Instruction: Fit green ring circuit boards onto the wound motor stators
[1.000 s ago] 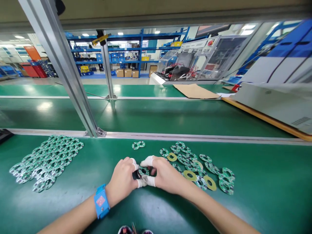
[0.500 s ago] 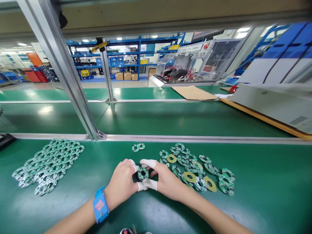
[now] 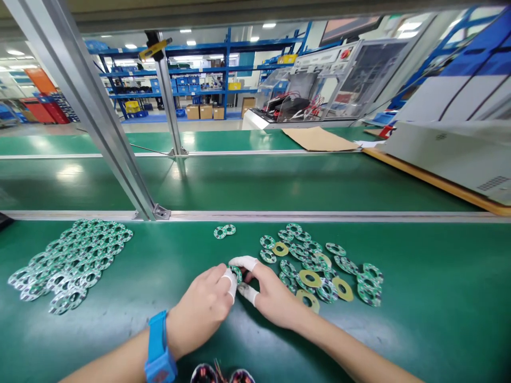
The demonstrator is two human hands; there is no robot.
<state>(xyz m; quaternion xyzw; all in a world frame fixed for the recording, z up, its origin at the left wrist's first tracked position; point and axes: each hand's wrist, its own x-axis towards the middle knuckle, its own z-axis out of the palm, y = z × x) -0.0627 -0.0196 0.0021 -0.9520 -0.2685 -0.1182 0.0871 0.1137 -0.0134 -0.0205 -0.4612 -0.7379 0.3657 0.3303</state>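
Observation:
One green ring-shaped circuit board [image 3: 238,272] is held between both hands, partly hidden by the fingers. My left hand [image 3: 202,308], wearing white finger cots and a blue wrist strap [image 3: 159,348], closes on its left side with the fingers curled over it. On the other side, my right hand [image 3: 275,295] pinches the board's edge with cotted thumb and index finger. Just right of that hand lies a loose heap of similar ring boards [image 3: 297,250], some yellow side up [image 3: 310,277]. Two more rings [image 3: 224,230] lie touching beyond the hands.
Overlapping ring boards [image 3: 75,255] form a neat array at the left. Round parts with copper-coloured windings and wires [image 3: 205,374] show at the bottom edge. An aluminium post [image 3: 99,117] and rail [image 3: 279,216] border the green bench; a grey metal box [image 3: 459,154] stands back right.
My left hand has turned over the ring board, so its fingers now cover much of it. The board looks more tilted. The view has shifted slightly, moving the scene up.

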